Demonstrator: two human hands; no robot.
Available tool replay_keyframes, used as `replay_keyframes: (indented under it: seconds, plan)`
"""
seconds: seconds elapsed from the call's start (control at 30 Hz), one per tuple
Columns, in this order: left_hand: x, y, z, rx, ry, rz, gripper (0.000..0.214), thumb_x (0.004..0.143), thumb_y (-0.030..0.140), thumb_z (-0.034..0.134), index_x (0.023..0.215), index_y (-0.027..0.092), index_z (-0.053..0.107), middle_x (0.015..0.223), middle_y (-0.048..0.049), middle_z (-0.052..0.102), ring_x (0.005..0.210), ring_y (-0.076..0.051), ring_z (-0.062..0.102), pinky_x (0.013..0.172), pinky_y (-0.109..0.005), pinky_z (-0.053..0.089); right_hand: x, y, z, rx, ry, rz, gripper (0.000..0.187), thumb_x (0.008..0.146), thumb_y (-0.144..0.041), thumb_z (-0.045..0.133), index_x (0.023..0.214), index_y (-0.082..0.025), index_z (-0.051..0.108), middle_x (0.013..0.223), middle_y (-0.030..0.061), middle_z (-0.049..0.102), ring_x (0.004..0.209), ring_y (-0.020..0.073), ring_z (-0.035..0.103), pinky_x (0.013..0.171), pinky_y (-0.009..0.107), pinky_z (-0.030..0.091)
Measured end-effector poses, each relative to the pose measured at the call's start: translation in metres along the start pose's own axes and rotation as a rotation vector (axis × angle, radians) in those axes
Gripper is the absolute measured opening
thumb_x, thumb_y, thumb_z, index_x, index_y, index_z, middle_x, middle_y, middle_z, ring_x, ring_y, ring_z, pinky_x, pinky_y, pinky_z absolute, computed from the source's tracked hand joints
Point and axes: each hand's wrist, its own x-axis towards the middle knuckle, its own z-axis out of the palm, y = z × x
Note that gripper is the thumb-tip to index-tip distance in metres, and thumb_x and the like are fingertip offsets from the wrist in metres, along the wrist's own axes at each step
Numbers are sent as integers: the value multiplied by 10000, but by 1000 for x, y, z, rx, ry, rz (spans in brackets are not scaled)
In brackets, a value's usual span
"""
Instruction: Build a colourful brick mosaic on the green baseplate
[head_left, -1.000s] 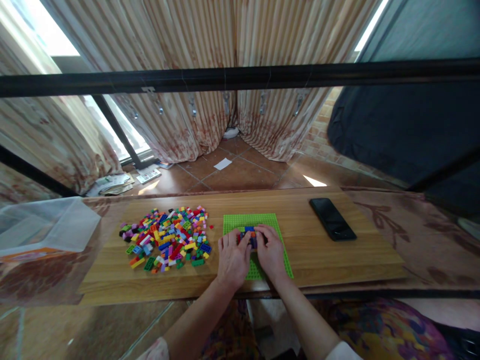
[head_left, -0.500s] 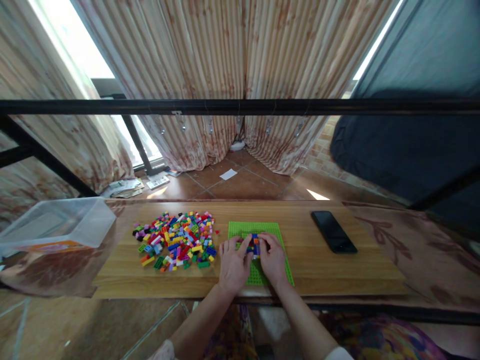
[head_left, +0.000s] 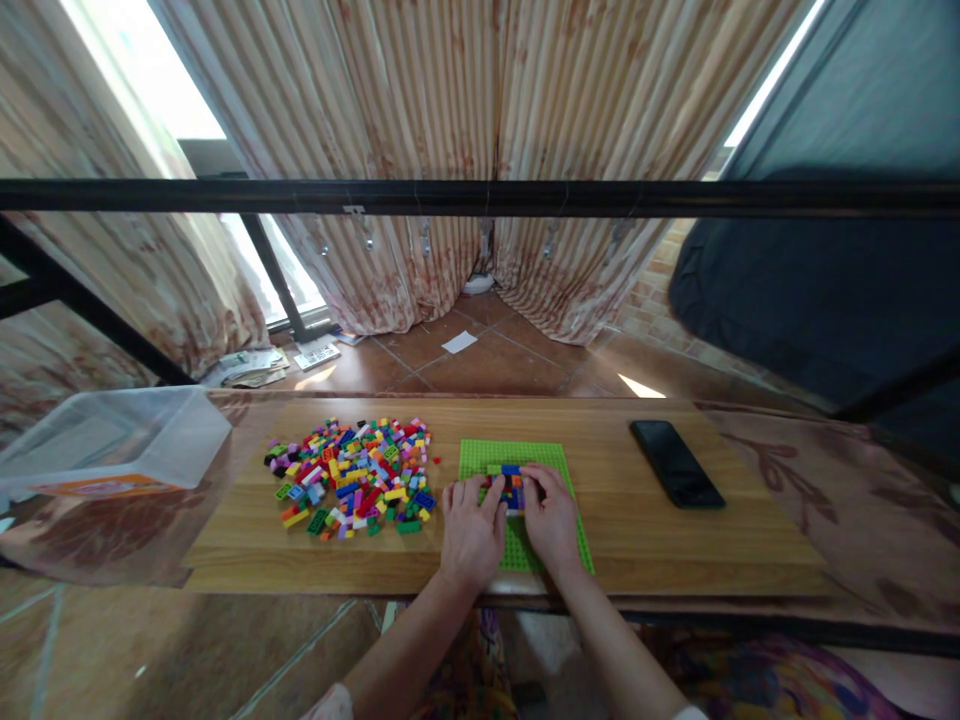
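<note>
A small build of toy building bricks (head_left: 513, 495), mostly blue with orange, green and red parts, sits on a green studded baseplate (head_left: 517, 550). My left hand (head_left: 472, 532) is at the build's left side, its fingers bent and pressed against the bricks. On the right side, my right hand (head_left: 553, 515) has its thumb and fingers closed on the edge of the same build. Between the two hands the middle of the build shows; its outer sides are hidden under the fingers.
Left of the baseplate lies a wide pile of loose colored bricks (head_left: 352, 480) on the wooden board (head_left: 615, 560). A clear plastic bin (head_left: 180, 430) stands at the far left. A black phone (head_left: 676, 464) lies to the right. A black rail (head_left: 480, 197) crosses beyond the board.
My left fingers and thumb have drawn slightly back, so more of the brick build shows, including a green brick at its far edge. The whole view has shifted slightly.
</note>
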Motion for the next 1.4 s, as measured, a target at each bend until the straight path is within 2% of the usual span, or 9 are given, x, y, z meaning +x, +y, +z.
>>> replay_keyframes:
  seconds: [0.37,0.63,0.77,1.07,1.17,1.27,1.4]
  plan:
    - [-1,-3,1,-22,-10,8,352,916,262,469,1252,264,575,1136,-92,564,1047,-247,497,906,-445,385,0,-3,-1,-16,-3,1,252,894,-264,436,939,-177,669,966,111,653,946,219,583,880,403,467]
    - [3,3,-1,109,-86,31,354,914,259,454,1250,243,563,1136,-104,588,1014,-261,513,925,-496,369,-1,-4,-1,-22,-4,8,253,895,-250,430,939,-183,670,963,106,651,943,220,582,870,402,469]
    - [6,2,-3,170,-107,91,349,903,244,467,1239,232,560,1112,-95,603,981,-251,520,938,-502,356,0,-3,0,-24,4,2,255,892,-258,432,926,-185,674,948,108,657,926,221,586,855,406,472]
    - [1,-2,-2,149,-3,83,408,899,259,482,1305,226,509,1147,-101,596,1019,-249,523,937,-477,372,1,-2,1,0,21,-11,255,891,-284,446,915,-179,678,948,111,664,919,218,597,852,399,483]
    - [-7,-1,-7,101,26,102,442,878,213,488,1320,204,489,1177,-112,584,1051,-255,517,957,-481,374,1,-1,0,13,27,-9,263,888,-307,451,901,-179,680,945,113,669,905,221,603,839,405,488]
    - [-25,-2,-15,31,61,100,439,857,177,493,1295,203,507,1199,-120,572,1089,-260,512,986,-491,369,0,0,-2,38,15,-4,271,885,-328,454,908,-178,679,958,116,669,906,226,603,841,417,485]
    - [-55,-19,-28,-29,127,29,405,855,151,490,1254,207,532,1173,-116,586,1088,-247,530,994,-477,392,2,6,-5,64,-13,9,272,873,-353,475,911,-172,674,964,122,663,908,238,599,844,435,477]
